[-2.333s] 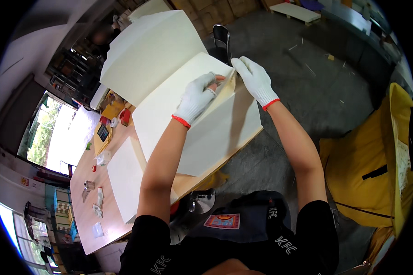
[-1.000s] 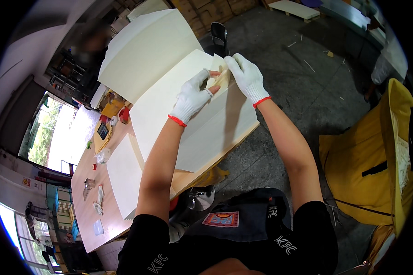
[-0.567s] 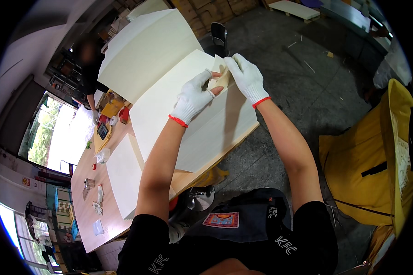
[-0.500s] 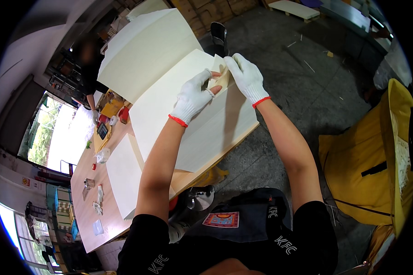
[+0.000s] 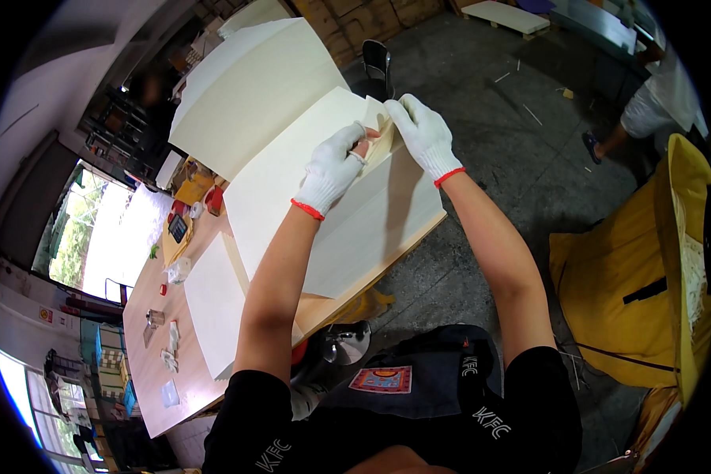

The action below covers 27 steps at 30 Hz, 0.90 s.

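Observation:
A tall stack of large cream paper sheets (image 5: 280,174) lies on the wooden table in front of me, its upper sheets (image 5: 253,99) folded back at the far left. I wear white knit gloves with red cuffs. My right hand (image 5: 425,138) is closed on the lifted right corner of the paper, its fingertips hidden behind it. Beside it, my left hand (image 5: 332,167) has bare thumb and fingertips bent together at the curled sheet edges (image 5: 381,142). How many sheets it pinches is hidden.
A lower paper stack (image 5: 213,304) sits left on the table (image 5: 146,379), near a calculator (image 5: 178,229), a metal tin (image 5: 156,317) and crumpled gloves (image 5: 170,359). A black chair (image 5: 377,59) stands beyond the stack. At right are a yellow bag (image 5: 608,292) and a person's leg (image 5: 616,142).
My left thumb and fingers have closed together at the sheet edges, while my right hand stays at the corner. A person has stepped into view at right; another's arm at far left has withdrawn.

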{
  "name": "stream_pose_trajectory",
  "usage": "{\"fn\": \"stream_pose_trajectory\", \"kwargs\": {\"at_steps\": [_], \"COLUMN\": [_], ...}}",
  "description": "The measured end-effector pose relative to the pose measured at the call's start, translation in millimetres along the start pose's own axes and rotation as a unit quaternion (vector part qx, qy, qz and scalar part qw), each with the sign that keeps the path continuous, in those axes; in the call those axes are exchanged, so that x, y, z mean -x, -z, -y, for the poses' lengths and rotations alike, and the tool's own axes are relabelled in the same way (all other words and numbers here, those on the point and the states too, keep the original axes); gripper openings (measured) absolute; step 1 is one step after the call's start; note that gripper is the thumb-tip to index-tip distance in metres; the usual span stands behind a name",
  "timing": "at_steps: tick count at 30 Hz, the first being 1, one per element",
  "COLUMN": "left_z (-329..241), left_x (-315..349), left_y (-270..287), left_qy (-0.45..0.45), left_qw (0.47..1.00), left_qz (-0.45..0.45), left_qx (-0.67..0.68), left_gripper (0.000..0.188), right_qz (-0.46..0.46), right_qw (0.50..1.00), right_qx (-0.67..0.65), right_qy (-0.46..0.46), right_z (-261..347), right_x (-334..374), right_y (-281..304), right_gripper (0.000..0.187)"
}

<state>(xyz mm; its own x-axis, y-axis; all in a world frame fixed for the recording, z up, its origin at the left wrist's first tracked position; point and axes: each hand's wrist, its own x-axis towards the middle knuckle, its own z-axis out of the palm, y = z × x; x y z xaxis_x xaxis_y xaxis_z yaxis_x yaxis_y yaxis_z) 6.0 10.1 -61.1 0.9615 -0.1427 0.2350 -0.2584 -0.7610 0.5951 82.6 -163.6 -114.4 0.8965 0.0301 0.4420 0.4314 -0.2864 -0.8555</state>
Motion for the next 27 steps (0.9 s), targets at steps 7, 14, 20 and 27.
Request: {"fn": "stream_pose_trajectory", "kwargs": {"at_steps": [7, 14, 20, 27], "left_z": [-6.0, -5.3, -12.0, -7.5], "left_x": [0.8, -0.8, 0.3, 3.1], "left_y": [0.2, -0.1, 2.6, -2.3], "left_qy": [0.04, 0.034, 0.062, 0.006], "left_qw": [0.999, 0.999, 0.997, 0.999], "left_qz": [0.001, -0.001, 0.016, -0.046], "left_qx": [-0.006, -0.026, -0.037, 0.027], "left_gripper": [0.033, 0.034, 0.034, 0.029], "right_qz": [0.001, -0.001, -0.001, 0.024], "right_qw": [1.0, 1.0, 1.0, 0.999], "right_qx": [0.002, -0.006, 0.0, -0.008], "right_qy": [-0.002, -0.007, -0.006, -0.024], "right_z": [-1.0, -2.4, -0.1, 5.1], "right_x": [-0.8, -0.6, 1.1, 1.5], "right_y": [-2.5, -1.5, -1.0, 3.9], "right_gripper": [0.05, 0.051, 0.051, 0.052]}}
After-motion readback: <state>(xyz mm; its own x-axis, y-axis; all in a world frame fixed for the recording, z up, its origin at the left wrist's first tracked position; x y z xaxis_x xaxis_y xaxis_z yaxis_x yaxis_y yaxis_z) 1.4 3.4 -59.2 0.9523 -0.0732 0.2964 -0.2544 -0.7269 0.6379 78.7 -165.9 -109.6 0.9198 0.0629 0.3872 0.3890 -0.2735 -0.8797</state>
